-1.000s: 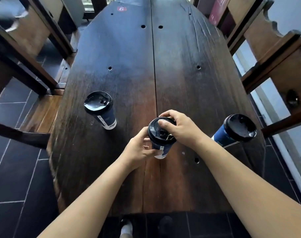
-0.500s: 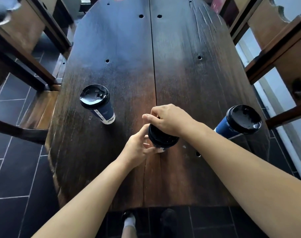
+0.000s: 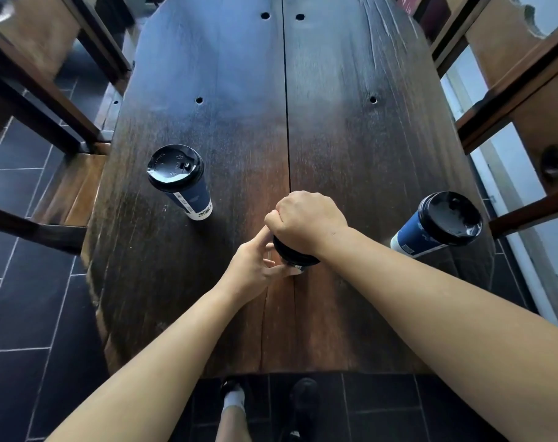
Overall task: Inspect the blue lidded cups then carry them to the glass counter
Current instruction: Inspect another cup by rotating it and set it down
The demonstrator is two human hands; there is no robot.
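Three blue paper cups with black lids stand on a dark wooden table (image 3: pixel 351 154). The middle cup (image 3: pixel 295 257) is near the table's front. My right hand (image 3: pixel 306 220) lies over its lid, fingers curled down around the rim, hiding most of the lid. My left hand (image 3: pixel 255 266) grips the same cup's side from the left, near its base. A second cup (image 3: pixel 182 183) stands alone to the left. The third cup (image 3: pixel 437 224) stands alone near the right edge.
Wooden chairs (image 3: pixel 48 100) flank the table on the left and on the right (image 3: pixel 510 90). Dark tiled floor (image 3: pixel 25 298) surrounds the table. My feet (image 3: pixel 268 400) show below the near table edge. Small holes dot the tabletop.
My right hand has slid from pinching the lid's edge to covering the whole lid of the middle cup. My left hand stays on the cup's side. The other two cups have not moved.
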